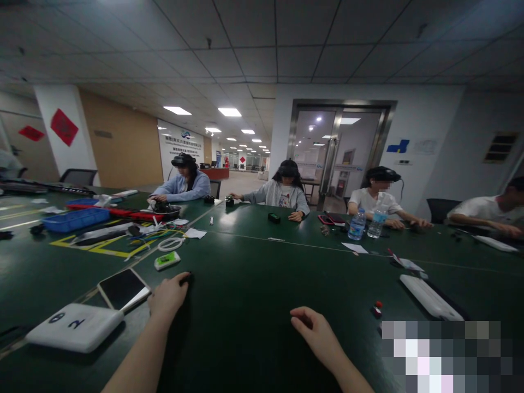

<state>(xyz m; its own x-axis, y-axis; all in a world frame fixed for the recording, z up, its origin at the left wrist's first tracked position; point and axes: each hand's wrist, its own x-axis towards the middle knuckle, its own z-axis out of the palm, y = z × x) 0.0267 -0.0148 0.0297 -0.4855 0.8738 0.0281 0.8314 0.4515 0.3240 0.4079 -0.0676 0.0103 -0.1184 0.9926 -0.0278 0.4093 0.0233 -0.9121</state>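
Observation:
My left hand (168, 296) rests over the green table (245, 305), its fingers bent together at a small dark thing (188, 274) too small to name. Just left of that hand lies a phone with a dark screen (125, 288). A white box marked "2" (77, 326) sits nearer to me. Beyond my left fingers is a small white device with a bright green face (167, 260). My right hand (314, 331) hovers at or just above the tabletop, fingers curved, thumb and forefinger slightly apart, nothing visible between them.
Right of my right hand stand a small red-and-white piece (377, 309) and a long white case (430, 297). Blue trays (77, 219), cables (171, 244) and tools crowd the left. Two water bottles (357, 225) stand far right. Several people wearing headsets sit opposite.

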